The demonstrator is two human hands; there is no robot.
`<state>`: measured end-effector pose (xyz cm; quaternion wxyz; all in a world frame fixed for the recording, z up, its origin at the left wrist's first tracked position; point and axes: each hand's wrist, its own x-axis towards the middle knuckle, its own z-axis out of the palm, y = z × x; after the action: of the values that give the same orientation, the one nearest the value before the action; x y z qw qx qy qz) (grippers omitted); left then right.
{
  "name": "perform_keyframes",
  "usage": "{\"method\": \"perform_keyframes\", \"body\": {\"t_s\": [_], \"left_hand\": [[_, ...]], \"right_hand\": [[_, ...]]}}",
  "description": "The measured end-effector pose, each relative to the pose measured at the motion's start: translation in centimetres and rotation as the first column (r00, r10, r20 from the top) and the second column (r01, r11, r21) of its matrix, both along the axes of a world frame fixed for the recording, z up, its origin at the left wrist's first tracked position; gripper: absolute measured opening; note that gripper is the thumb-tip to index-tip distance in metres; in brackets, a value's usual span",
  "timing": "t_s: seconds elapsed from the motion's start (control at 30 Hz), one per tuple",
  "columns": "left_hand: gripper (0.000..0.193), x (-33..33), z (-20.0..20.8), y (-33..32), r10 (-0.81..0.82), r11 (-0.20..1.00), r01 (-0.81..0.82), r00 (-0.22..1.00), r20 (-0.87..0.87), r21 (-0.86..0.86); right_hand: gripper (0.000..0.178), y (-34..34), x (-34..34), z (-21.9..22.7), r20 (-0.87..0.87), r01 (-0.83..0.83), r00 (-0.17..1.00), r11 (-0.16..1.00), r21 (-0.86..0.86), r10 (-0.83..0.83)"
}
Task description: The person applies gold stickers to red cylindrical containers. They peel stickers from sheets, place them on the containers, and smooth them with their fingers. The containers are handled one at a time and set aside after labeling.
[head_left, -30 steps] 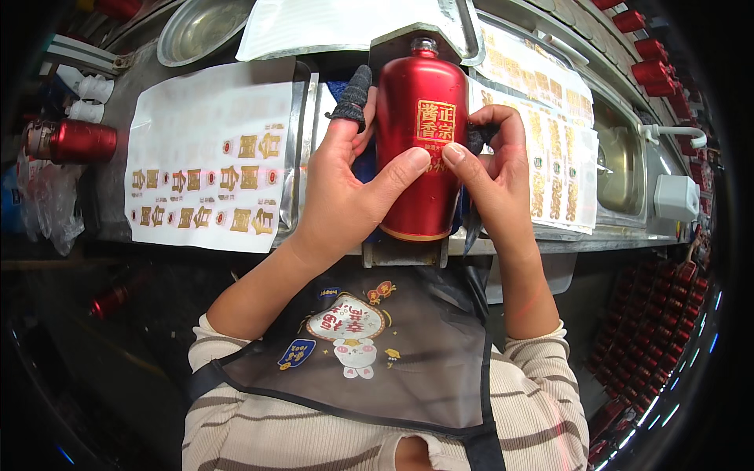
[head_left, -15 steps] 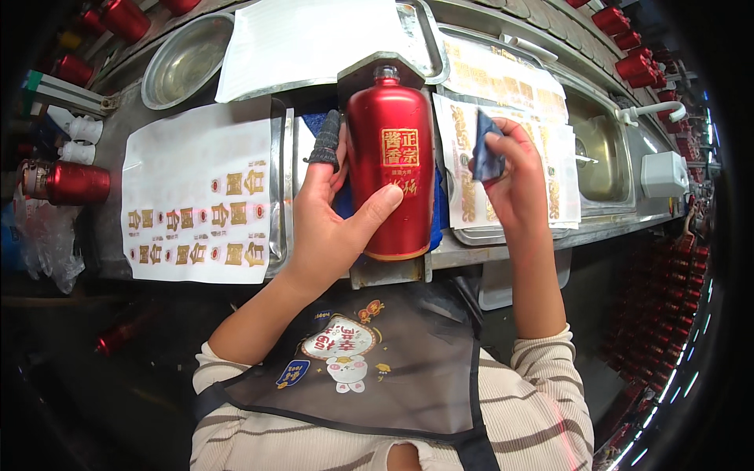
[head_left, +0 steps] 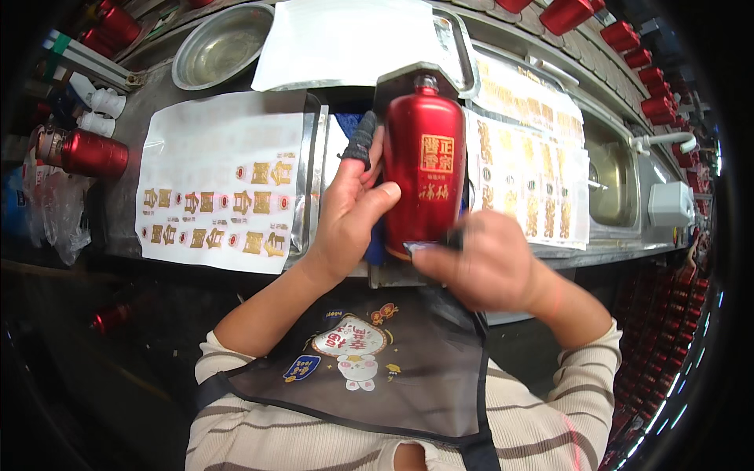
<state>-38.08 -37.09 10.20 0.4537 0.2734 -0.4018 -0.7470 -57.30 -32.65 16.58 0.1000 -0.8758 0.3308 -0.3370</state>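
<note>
A red bottle [head_left: 424,169] with gold lettering lies back in an angled metal holder [head_left: 449,78], its neck pointing away from me. My left hand [head_left: 349,212] holds it by the left side, thumb on the edge and fingers alongside, one wearing a black finger cover. At the bottle's lower right edge is my right hand [head_left: 491,259], blurred by motion and closed on a small folded blue cloth [head_left: 415,248]. Most of that cloth is hidden by the fingers. Sheets of gold decals flank the bottle, one at left [head_left: 220,212] and one at right [head_left: 534,180].
A metal bowl [head_left: 220,51] and a tray covered by a white sheet [head_left: 345,39] stand at the back. To the right are a sink [head_left: 616,188] with a white tap [head_left: 667,141] and a white container [head_left: 670,206]. Another red bottle [head_left: 94,153] lies at far left.
My right hand has come down and left with the blue cloth, from above the right sheet to the bottle's base. My left thumb has slid from the bottle's front to its left edge.
</note>
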Motion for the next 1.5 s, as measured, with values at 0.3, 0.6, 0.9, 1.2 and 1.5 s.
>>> {"method": "perform_keyframes", "body": {"t_s": [0.3,0.6,0.9,1.2,1.5], "left_hand": [[0.053,0.6,-0.6,-0.3,0.003,0.999,-0.005,0.999,0.042,0.048],[0.051,-0.1,-0.1,0.4,0.048,0.998,-0.05,0.997,0.052,0.04],[0.058,1.0,-0.9,0.2,0.031,0.996,-0.011,0.972,0.233,-0.087],[0.113,-0.7,-0.4,4.9,0.584,0.548,0.281,0.546,0.601,-0.788],[0.127,2.0,-1.7,3.3,0.205,0.86,0.233,0.66,0.723,-0.455]], "right_hand": [[0.017,-2.6,1.3,-0.9,-0.086,-0.088,0.993,0.984,-0.154,0.075],[0.022,-3.1,-0.6,-1.8,0.269,0.315,0.896,0.933,0.175,-0.353],[0.03,-5.6,-0.7,-3.4,0.431,0.408,0.769,0.881,0.238,-0.472],[0.024,-0.2,-2.4,-3.3,0.472,0.191,0.761,0.849,0.493,-0.445],[0.012,1.5,-5.2,-6.7,0.347,-0.049,0.504,0.375,0.926,-0.791]]}}
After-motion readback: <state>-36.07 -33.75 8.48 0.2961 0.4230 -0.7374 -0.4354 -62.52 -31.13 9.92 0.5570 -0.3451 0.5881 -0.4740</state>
